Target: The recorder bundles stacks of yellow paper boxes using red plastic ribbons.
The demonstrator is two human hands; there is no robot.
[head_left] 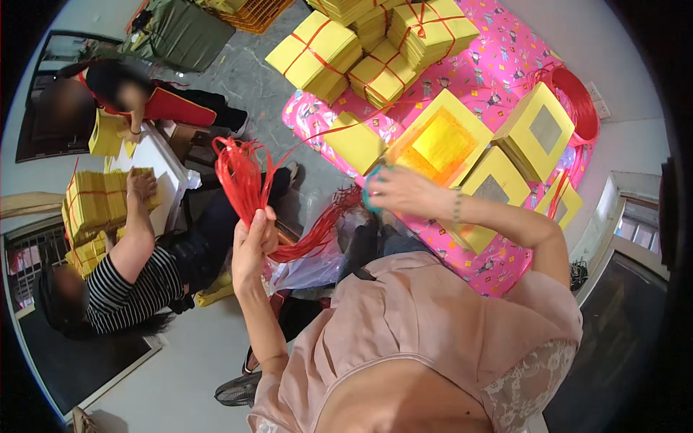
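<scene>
My left hand [254, 238] is closed round a bunch of red plastic strips [242, 169], whose looped upper ends stand above my fingers. The rest of the bunch hangs to the right, below the hand. One thin strand runs from the bunch up over the yellow stacks. Slightly blurred, my right hand [408, 190] reaches across to the near edge of the pink-covered table. A teal ring-shaped handle [370, 189], like that of scissors, shows at its fingers; its working end is not clear. A small yellow paper stack [355, 142] lies just beyond.
Yellow paper stacks with orange or silver squares [439, 141] cover the pink patterned tablecloth [498, 252]. Tied stacks [314, 54] stand at the back, a red strip coil [577, 105] at the right. Two people work at a white table [162, 155] on the left.
</scene>
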